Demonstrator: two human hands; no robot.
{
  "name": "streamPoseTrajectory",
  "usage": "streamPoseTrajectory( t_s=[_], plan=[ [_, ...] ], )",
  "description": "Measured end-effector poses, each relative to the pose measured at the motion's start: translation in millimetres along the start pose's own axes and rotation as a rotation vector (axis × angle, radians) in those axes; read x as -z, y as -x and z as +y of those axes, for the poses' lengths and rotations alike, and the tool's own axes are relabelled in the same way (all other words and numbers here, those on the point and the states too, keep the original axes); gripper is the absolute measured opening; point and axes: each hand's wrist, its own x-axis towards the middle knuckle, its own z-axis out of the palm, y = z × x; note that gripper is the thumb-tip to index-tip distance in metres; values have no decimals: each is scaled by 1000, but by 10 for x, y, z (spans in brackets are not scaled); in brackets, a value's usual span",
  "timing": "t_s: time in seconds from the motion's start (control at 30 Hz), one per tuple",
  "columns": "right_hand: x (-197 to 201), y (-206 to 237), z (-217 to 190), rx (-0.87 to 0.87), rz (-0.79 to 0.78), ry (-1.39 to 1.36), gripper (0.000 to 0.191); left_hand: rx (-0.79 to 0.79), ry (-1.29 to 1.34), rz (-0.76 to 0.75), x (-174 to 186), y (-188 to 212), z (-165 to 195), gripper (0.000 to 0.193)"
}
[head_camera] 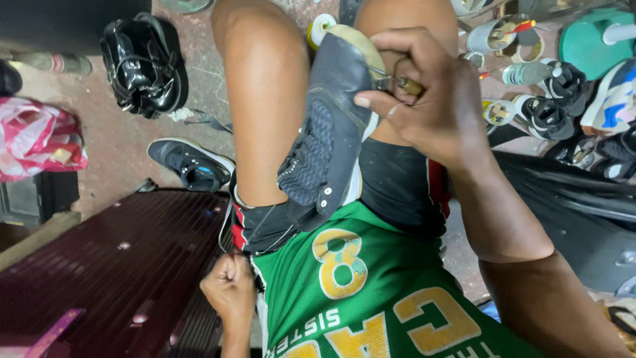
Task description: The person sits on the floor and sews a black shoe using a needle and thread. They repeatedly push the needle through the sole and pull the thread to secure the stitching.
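Note:
A dark grey sneaker (331,132) with a pale sole is clamped between my bare knees, heel toward me. My right hand (430,99) is at the sole's edge, fingers closed on a small wooden-handled awl (405,85) whose metal tip meets the shoe, with the thumb resting on the upper. Low down beside my green jersey, my left hand (228,288) is a closed fist. A thin pale thread (224,229) appears to run from it up toward the shoe.
A black bag (142,63) and a dark sneaker (192,164) lie on the floor at left, near a pink and white plastic bag (36,139). A maroon ribbed surface (119,265) is at lower left. Several shoes (563,99), tins (493,33) and a green tub (589,40) crowd the right.

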Motion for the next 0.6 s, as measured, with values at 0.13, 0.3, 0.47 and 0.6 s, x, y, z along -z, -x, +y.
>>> streamPoseTrajectory(
  t_s=[0.13, 0.3, 0.47, 0.6],
  plan=[
    [-28, -5, -9, -30, -20, -242, 48, 127, 44, -35, -86, -28, -148, 39],
    [9, -24, 29, 12, 13, -282, 46, -8, 46, 84, -31, -356, 208, 23],
    [-18, 38, 37, 8, 50, -187, 48, -476, 38, 57, 42, -437, 995, 19],
    [-84, 70, -45, -11, 37, -218, 48, -514, 37, -262, -292, -556, 1410, 28]
  ],
)
